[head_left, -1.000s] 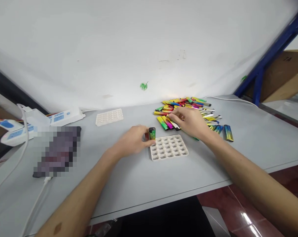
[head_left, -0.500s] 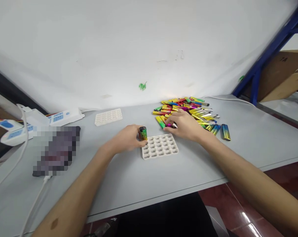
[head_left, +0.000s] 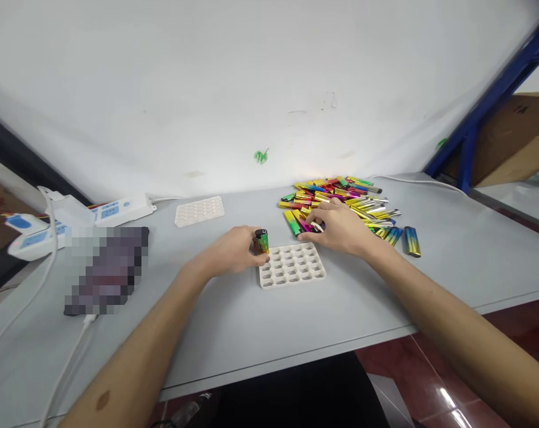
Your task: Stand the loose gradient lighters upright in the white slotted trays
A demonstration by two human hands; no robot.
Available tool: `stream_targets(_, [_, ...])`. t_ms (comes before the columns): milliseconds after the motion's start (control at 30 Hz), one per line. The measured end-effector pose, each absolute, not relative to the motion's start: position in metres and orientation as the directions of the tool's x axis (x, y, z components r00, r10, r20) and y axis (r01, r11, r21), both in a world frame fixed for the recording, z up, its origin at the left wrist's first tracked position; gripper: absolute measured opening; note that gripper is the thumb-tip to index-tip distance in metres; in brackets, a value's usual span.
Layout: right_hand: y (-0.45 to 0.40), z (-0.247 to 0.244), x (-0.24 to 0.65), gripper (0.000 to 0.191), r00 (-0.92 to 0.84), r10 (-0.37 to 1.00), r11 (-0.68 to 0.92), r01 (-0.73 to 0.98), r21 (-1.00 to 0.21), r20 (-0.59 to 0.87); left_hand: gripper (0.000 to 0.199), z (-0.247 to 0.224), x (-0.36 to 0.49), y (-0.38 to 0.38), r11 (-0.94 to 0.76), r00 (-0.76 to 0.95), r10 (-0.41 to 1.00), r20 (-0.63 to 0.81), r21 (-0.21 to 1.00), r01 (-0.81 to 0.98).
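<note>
My left hand (head_left: pixel 240 249) is closed on a lighter (head_left: pixel 263 242) with a shiny green-and-gold body and a black top. The lighter stands upright at the back left corner of a white tray (head_left: pixel 291 287) with rows of oblong pockets; its lower end is hidden behind my thumb. Over the near left side of a pile of shiny coloured lighters (head_left: pixel 354 193) rests my right hand (head_left: pixel 336 229), fingers curved, thumb and forefinger apart. A green-and-yellow lighter (head_left: pixel 292 223) lies beside its thumb. Part of a dark and silvery piece shows under the palm.
A second white pocketed tray (head_left: pixel 200 211) lies farther back on the left. Power strips (head_left: pixel 124 208), a blurred-out dark object (head_left: pixel 113 267) and a white cable (head_left: pixel 66 362) occupy the left side. One blue-and-gold lighter (head_left: pixel 412 241) lies right of the pile. A wall stands behind the table.
The whole view has shifted slightly, moving everything a little to the right. Both hands stay in nearly the same places, and the left still holds the lighter by the tray's corner.
</note>
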State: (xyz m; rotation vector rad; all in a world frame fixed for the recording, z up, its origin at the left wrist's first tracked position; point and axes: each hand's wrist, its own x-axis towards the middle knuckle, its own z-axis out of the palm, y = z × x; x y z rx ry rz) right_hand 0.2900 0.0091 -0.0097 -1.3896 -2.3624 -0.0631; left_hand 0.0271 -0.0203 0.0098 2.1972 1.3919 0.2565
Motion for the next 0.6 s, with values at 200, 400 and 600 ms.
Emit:
stream_targets(200, [0.012, -0.005, 0.303, 0.032, -0.506, 0.827, 0.551, 0.815, -0.177, 0.245, 0.015, 0.009, 0.027, -0.020, -0.326, 0.443, 0.888, -0.125, 0.509, 0.797])
stream_targets(400, [0.017, -0.011, 0.303, 0.034, -0.499, 0.829, 0.548, 0.816, -0.187, 0.250, 0.016, 0.009, 0.027, -0.020, -0.331, 0.446, 0.887, -0.122, 0.506, 0.797])
stream_targets(600, [0.020, -0.014, 0.302, 0.016, -0.531, 0.778, 0.610, 0.766, -0.203, 0.335, 0.015, 0.010, 0.028, -0.020, -0.321, 0.435, 0.892, -0.126, 0.500, 0.804])
